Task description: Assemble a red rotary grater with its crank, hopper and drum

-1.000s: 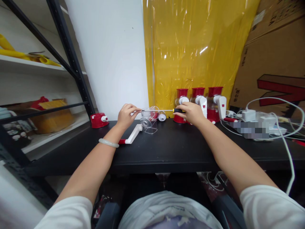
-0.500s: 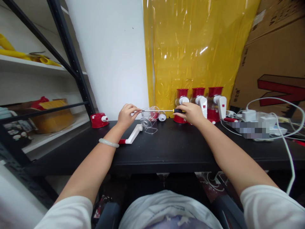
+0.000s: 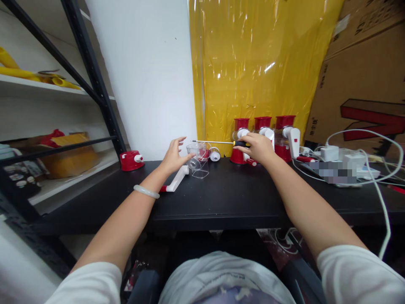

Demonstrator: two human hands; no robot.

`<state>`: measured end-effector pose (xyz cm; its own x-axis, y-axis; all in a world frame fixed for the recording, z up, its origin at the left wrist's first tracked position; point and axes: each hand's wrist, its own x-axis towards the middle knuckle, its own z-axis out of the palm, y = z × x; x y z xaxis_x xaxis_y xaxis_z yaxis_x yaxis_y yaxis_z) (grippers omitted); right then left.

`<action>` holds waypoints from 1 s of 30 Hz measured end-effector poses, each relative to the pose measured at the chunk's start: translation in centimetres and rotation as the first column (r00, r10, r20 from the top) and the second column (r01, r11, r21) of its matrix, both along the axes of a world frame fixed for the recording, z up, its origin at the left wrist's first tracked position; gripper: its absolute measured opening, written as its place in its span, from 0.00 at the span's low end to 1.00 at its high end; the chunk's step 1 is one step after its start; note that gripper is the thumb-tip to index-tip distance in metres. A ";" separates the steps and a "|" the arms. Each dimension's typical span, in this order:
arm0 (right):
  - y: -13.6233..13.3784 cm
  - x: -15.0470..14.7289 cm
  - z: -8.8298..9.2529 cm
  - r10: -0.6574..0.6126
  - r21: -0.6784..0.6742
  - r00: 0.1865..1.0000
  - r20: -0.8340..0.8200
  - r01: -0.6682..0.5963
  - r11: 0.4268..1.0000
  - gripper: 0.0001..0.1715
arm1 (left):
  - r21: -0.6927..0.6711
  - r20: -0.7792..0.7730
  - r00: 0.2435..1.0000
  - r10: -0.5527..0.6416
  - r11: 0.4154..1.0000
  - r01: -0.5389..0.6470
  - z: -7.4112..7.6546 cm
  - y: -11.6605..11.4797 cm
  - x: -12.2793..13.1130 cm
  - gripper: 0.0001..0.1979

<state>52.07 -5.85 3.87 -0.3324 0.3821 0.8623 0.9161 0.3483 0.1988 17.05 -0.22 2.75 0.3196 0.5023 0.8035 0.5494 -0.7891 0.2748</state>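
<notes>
Okay, so the left hand (image 3: 175, 157) just let go of the screwdriver (image 3: 218, 142) tip, fingers now spread beside the clear plastic body (image 3: 201, 164). Right hand (image 3: 259, 147) still grips the handle, shaft pointing left over the black table (image 3: 221, 198). Cardboard box (image 3: 360, 71) has big red lettering (image 3: 363, 111); can't read its small print.

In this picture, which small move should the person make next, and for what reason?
Probably the left hand should close on the clear plastic body to steady it. That hand is open beside the body, holding nothing, while the right hand already grips the screwdriver, its tip pointing left. Whether the left thumb touches the body is unclear.
</notes>
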 end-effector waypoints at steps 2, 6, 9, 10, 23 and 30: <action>0.0 0.6 0.3 -0.008 -0.002 1.000 -0.026 0.008 1.000 0.22 | -0.114 -0.033 0.999 -0.010 0.993 0.006 -1.0 0.2 0.8 0.45; -0.1 1.8 0.7 -0.071 -0.009 0.996 -0.062 0.070 0.997 0.20 | -0.193 -0.077 0.997 -0.026 0.981 0.011 -2.8 0.1 2.4 0.56; 0.0 2.7 0.9 -0.112 0.020 0.992 -0.060 0.113 0.993 0.18 | -0.166 -0.037 0.999 0.008 0.986 -0.014 -3.5 0.0 3.1 0.56; 0.1 3.0 1.0 -0.126 0.038 0.990 -0.060 0.128 0.991 0.18 | -0.157 -0.028 0.999 0.019 0.987 -0.024 -3.6 0.0 3.2 0.55; 0.5 3.8 0.7 -0.084 0.138 0.974 -0.210 0.115 0.984 0.15 | 0.215 -0.004 0.991 0.131 0.968 -0.127 -0.5 -1.7 1.8 0.43; 0.8 3.2 0.3 -0.045 0.158 0.981 -0.188 0.076 0.985 0.14 | 0.285 -0.234 0.901 0.365 0.912 -0.295 0.4 -2.0 0.5 0.36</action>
<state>55.32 -5.05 4.16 -0.1434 0.2457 0.9587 0.9605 0.2679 0.0750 17.53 -2.25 3.16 0.3945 0.4239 0.8153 0.8154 -0.5706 -0.0979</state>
